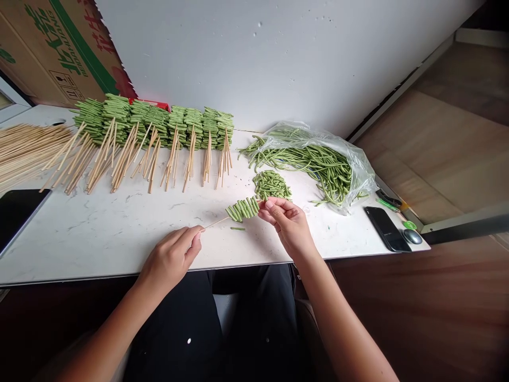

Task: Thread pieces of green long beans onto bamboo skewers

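Observation:
A bamboo skewer (217,223) with a row of cut green bean pieces (243,209) on it is held above the table, slanting up to the right. My left hand (172,253) is closed on its bare lower end. At the other end, just past the beans, the fingers of my right hand (285,218) are pinched together at the skewer's tip; what sits between them is mostly hidden. One loose bean piece (237,228) lies on the table below the row. Behind my right hand is a pile of cut bean pieces (272,184).
Stacked bean skewers (159,124) line the wall, sticks toward me. Bare skewers (29,148) lie at far left above a dark-screened device (19,212). Long beans (318,162) spill from a plastic bag (360,170); a phone (385,228) and a mouse-like object (412,236) sit right.

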Demonstrator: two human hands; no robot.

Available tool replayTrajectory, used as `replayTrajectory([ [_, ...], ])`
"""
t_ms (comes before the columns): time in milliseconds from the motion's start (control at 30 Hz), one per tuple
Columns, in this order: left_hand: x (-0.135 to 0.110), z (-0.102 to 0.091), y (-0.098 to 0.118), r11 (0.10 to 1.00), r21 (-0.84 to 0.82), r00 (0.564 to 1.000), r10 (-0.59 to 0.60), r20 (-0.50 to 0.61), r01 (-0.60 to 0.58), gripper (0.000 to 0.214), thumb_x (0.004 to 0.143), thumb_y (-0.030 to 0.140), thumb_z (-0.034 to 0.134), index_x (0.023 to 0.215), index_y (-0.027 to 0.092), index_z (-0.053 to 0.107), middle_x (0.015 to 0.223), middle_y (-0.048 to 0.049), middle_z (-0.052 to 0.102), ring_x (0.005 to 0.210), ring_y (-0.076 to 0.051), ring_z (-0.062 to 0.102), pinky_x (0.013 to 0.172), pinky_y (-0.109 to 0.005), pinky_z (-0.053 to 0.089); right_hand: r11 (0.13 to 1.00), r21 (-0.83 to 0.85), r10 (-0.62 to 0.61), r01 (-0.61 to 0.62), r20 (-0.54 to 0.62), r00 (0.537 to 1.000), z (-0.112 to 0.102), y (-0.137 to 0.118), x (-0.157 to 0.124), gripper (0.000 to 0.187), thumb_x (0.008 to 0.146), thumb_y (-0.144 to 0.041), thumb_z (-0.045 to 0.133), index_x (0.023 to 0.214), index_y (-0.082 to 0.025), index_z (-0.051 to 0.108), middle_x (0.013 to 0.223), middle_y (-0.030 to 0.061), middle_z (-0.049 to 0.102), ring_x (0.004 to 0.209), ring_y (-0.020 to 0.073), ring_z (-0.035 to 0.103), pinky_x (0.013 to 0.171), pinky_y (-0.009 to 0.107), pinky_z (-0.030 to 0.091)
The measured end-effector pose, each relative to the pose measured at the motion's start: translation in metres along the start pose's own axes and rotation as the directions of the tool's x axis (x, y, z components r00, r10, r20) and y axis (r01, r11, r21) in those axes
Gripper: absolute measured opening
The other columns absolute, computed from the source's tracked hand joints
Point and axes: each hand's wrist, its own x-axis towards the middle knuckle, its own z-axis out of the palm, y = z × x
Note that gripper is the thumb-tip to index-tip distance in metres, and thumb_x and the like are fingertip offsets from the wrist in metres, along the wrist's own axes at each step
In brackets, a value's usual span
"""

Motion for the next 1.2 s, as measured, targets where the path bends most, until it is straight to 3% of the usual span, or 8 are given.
replayTrajectory([
  [200, 0.0003, -0.0006, 0.0003, 1.0, -0.009, 1.0, -0.008, 0.001, 0.008, 0.023, 0.104, 0.015, 0.051, 0.121, 0.021, 0.066, 0.096, -0.0051, 0.076, 0.083, -0.02, 0.074, 0.081, -0.031, 0.058, 0.993, -0.113, -0.036, 0.035, -0.01, 0.999, -0.0007, -0.0004, -0.0003, 0.028, 0.078, -0.041, 0.089, 0.098, -0.024, 0.079, 0.09, 0.0024, 0.075, 0.085, 0.0162, 0.067, 0.078, 0.032, 0.058],
  [733, -0.0008, -0.0028, 0.0007, 0.999, -0.035, 0.999, -0.021, 0.035, 0.022, 0.021, 0.104, 0.014, 0.051, 0.119, 0.02, 0.065, 0.092, -0.0042, 0.073, 0.081, -0.019, 0.069, 0.078, -0.031, 0.053, 0.992, -0.116, -0.058, 0.053, -0.047, 0.997, 0.0, 0.0007, -0.0002, 0.03, 0.073, -0.04, 0.092, 0.094, -0.024, 0.079, 0.088, 0.0021, 0.074, 0.079, 0.0158, 0.063, 0.077, 0.033, 0.055],
  [967, 0.0001, -0.0027, 0.0007, 0.999, -0.027, 0.998, -0.027, 0.052, 0.029, 0.019, 0.105, 0.016, 0.051, 0.116, 0.02, 0.066, 0.083, -0.002, 0.069, 0.072, -0.017, 0.064, 0.073, -0.03, 0.049, 0.952, -0.248, -0.211, 0.179, -0.108, 0.972, 0.0016, 0.0006, -0.0029, 0.025, 0.074, -0.039, 0.093, 0.091, -0.024, 0.081, 0.094, 0.0046, 0.077, 0.09, 0.0204, 0.069, 0.088, 0.039, 0.058],
  [1200, -0.0002, -0.0024, 0.0008, 0.999, -0.022, 0.997, -0.037, 0.072, 0.038, 0.018, 0.105, 0.016, 0.05, 0.113, 0.02, 0.067, 0.088, -0.0034, 0.071, 0.076, -0.016, 0.066, 0.072, -0.028, 0.048, 0.905, -0.304, -0.335, 0.297, -0.078, 0.939, 0.0, 0.0019, -0.0031, 0.022, 0.076, -0.036, 0.092, 0.09, -0.023, 0.082, 0.092, 0.0054, 0.077, 0.088, 0.0207, 0.071, 0.079, 0.036, 0.061],
])
